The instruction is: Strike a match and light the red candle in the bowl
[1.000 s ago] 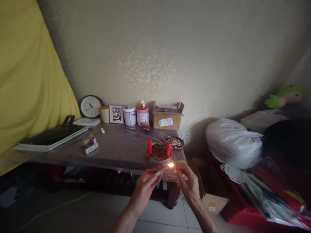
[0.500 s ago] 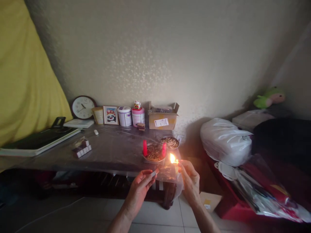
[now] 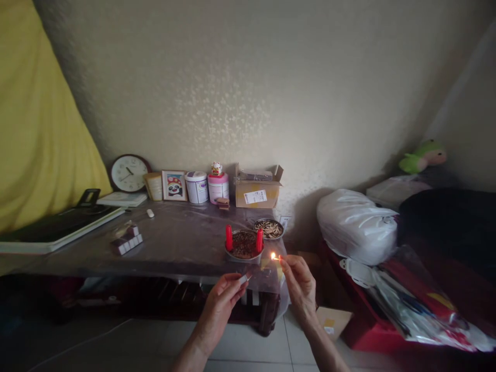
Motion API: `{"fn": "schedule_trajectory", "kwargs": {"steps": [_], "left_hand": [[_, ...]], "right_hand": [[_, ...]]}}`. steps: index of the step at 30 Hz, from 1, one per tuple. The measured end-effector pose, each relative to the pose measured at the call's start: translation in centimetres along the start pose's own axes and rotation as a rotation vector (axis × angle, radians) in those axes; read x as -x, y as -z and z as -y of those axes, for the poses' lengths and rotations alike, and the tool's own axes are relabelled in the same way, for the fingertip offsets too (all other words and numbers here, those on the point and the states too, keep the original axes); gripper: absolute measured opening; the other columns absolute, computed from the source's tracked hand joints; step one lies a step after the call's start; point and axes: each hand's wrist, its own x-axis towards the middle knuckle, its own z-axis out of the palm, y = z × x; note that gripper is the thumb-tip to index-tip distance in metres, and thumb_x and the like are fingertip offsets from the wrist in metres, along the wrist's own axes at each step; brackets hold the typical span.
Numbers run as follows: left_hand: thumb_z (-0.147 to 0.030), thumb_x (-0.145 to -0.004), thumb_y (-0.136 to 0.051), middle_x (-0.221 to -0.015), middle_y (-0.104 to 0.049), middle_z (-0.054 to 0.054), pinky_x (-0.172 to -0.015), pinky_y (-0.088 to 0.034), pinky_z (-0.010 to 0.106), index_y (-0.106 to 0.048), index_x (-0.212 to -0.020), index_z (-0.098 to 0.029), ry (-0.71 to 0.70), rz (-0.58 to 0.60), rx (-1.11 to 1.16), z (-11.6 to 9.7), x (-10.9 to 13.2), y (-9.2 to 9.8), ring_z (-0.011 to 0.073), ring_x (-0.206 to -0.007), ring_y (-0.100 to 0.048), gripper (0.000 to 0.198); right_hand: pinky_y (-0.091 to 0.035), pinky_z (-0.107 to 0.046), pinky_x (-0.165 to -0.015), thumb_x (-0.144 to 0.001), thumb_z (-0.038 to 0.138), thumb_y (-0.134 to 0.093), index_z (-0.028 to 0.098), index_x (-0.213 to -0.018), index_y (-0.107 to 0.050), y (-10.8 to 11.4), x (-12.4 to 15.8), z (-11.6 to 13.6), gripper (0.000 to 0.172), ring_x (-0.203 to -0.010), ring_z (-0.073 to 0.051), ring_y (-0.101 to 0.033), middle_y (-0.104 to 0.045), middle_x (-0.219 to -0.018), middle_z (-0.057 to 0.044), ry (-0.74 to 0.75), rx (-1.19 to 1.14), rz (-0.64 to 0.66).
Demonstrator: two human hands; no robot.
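Observation:
My right hand (image 3: 300, 281) pinches a burning match (image 3: 276, 258), its small flame at the left end. In my left hand (image 3: 225, 297) is a small matchbox (image 3: 245, 279), gripped between thumb and fingers at the table's front edge. Just beyond my hands, a round metal dish (image 3: 243, 258) holds dark grainy material. Two red candles stand upright in it, the left candle (image 3: 229, 238) and the right candle (image 3: 259, 241); neither shows a flame. Behind the dish, a second round dish (image 3: 268, 237) is filled with many thin pale sticks that look like matches.
The dark table (image 3: 174, 248) carries a stack of matchboxes (image 3: 127, 242) at the left. Along the wall stand a clock (image 3: 129, 173), a framed picture (image 3: 174, 185), tins and an open cardboard box (image 3: 258, 195). A white plastic bag (image 3: 356, 227) sits at the right.
The match flame has shrunk from a bright flare to a small steady flame, and its glow on the table has faded. My hands have barely moved; the view has shifted slightly.

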Motion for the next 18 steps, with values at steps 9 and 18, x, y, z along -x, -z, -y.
{"fn": "schedule_trajectory", "kwargs": {"steps": [9,18], "left_hand": [[-0.025,-0.079,-0.064,-0.096,-0.069,0.005,-0.091,-0.04,0.031,-0.065,-0.091,-0.017,0.0,0.014,-0.008,0.0,-0.1,-0.1,0.0168,-0.095,-0.06,0.014],[-0.026,-0.077,-0.065,-0.093,-0.07,0.004,-0.089,-0.041,0.029,-0.066,-0.089,-0.019,0.013,0.014,-0.015,0.3,-0.2,0.2,0.0159,-0.094,-0.06,0.014]], "right_hand": [[-0.044,-0.026,-0.066,-0.082,0.037,-0.059,0.018,-0.083,-0.066,0.0,0.1,-0.2,0.02,-0.071,-0.016,-0.055,-0.061,-0.075,-0.002,-0.127,-0.096,0.032],[-0.042,-0.024,-0.061,-0.071,0.039,-0.07,0.018,-0.078,-0.067,-0.2,-0.6,0.9,0.022,-0.06,-0.013,-0.051,-0.057,-0.059,0.003,-0.335,-0.254,-0.056]]}}
